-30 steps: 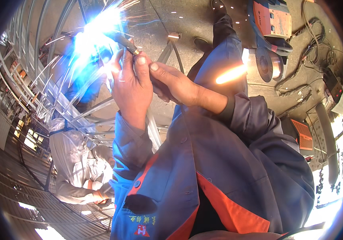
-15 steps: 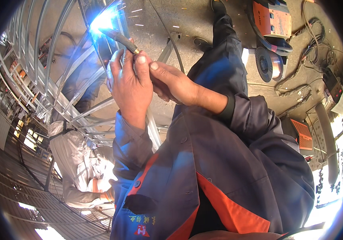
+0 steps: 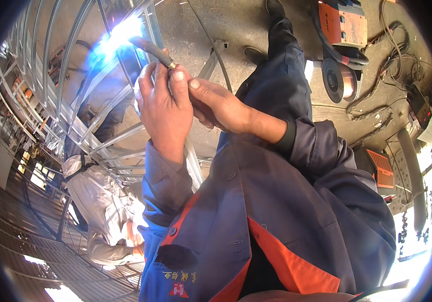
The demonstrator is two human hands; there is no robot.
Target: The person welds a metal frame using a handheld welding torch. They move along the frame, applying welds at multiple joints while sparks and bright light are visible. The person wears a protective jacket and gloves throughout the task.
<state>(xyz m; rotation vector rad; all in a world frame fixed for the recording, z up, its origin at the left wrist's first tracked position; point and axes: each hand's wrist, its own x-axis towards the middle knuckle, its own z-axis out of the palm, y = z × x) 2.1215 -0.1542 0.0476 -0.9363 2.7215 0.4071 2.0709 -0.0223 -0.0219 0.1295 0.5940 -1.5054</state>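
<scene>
My left hand [image 3: 164, 113] is closed around a welding torch [image 3: 151, 52], its thumb lying along the brass-coloured collar. Pressed up beside it, my right hand [image 3: 221, 104] is closed on the torch's lower part, most of which the fingers hide. The torch's neck slants up and left to a bright blue-white arc [image 3: 120, 38]. Glare hides the torch's tip and the spot it meets on a frame of metal bars [image 3: 104, 117]. A dark cable [image 3: 208, 38] runs near the torch.
Curved metal bars [image 3: 55, 65] fill the left side. Beyond the frame, a co-worker in pale clothing [image 3: 95, 196] bends low. An orange machine [image 3: 330, 25] with a wire spool [image 3: 333, 80] stands at the upper right. Tangled cables [image 3: 394, 70] lie on the floor, near an orange-fronted box [image 3: 382, 168].
The arc's glare has spread a little left and down, and fewer sparks fly to its right. My hands have hardly moved. The co-worker has shifted slightly right.
</scene>
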